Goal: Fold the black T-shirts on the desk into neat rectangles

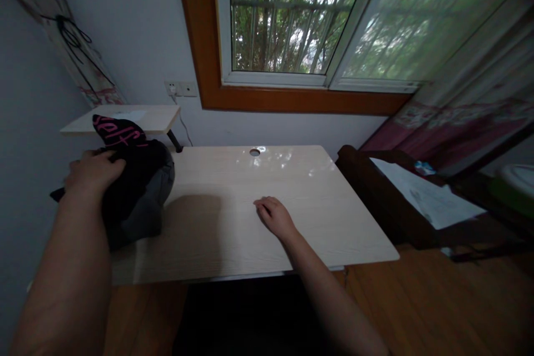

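Note:
At the left side, my left hand (92, 171) is closed on a bundled black and grey cloth item (139, 183) with pink lettering on a flap at its top. Its exact kind is not clear. The item is at the left end of the pale wooden desk (250, 245), and a dark shadow falls on the desktop beside it. My right hand (275, 217) rests on the middle of the desktop, fingers curled together, with nothing seen in it.
A small raised shelf (156, 117) with a paper on it stands at the back left, under a wall socket (180, 89). The desktop has a cable hole (255, 152). Right of the desk is dark brown furniture (392, 200) carrying a white sheet (429, 192). A window is behind.

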The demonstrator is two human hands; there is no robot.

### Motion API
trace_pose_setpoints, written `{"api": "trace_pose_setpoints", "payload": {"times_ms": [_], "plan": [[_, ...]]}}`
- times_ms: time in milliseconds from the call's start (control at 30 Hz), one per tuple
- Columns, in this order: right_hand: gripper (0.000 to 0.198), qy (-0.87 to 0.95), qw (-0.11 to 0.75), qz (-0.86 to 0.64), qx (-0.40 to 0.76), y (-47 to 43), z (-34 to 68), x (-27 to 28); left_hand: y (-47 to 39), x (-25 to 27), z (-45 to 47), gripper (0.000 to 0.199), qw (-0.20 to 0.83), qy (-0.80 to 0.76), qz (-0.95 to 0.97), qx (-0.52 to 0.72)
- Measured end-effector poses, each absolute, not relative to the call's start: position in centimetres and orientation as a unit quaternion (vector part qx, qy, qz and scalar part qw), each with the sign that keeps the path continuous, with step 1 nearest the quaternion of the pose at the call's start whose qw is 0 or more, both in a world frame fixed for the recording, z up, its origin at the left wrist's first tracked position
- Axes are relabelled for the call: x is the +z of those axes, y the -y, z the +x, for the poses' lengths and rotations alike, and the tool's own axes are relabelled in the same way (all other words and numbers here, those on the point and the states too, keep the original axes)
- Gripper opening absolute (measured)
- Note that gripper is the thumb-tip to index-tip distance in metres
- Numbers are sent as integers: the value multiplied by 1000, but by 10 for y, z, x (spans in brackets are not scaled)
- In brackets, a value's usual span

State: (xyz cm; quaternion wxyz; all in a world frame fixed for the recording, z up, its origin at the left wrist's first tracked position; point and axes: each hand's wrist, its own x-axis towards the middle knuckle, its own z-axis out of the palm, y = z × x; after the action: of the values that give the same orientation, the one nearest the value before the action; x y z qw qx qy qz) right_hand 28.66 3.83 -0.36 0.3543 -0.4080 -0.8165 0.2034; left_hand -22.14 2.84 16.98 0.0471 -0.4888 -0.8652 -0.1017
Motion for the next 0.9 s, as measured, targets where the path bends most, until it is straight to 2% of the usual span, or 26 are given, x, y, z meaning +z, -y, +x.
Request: {"api": "trace_pose_setpoints", "payload": {"times_ms": [67, 167, 233, 400, 900], "plan": [[23, 817, 355, -408, 202, -38, 287, -4, -18, 172, -201, 62, 87, 880, -446, -138], [23, 818, 352, -407, 205, -38, 287, -4, -6, 175, -176, 55, 219, 832, -464, -209], [24, 817, 351, -408, 207, -38, 287, -3, -4, 175, -166, 56, 241, 805, -499, -212], [24, 817, 348, -410, 210, -38, 286, -2, -11, 172, -164, 64, 202, 756, -605, -147], [23, 820, 346, -409, 199, -38, 286, -3, -43, 177, -197, 57, 77, 824, -559, -45]]}}
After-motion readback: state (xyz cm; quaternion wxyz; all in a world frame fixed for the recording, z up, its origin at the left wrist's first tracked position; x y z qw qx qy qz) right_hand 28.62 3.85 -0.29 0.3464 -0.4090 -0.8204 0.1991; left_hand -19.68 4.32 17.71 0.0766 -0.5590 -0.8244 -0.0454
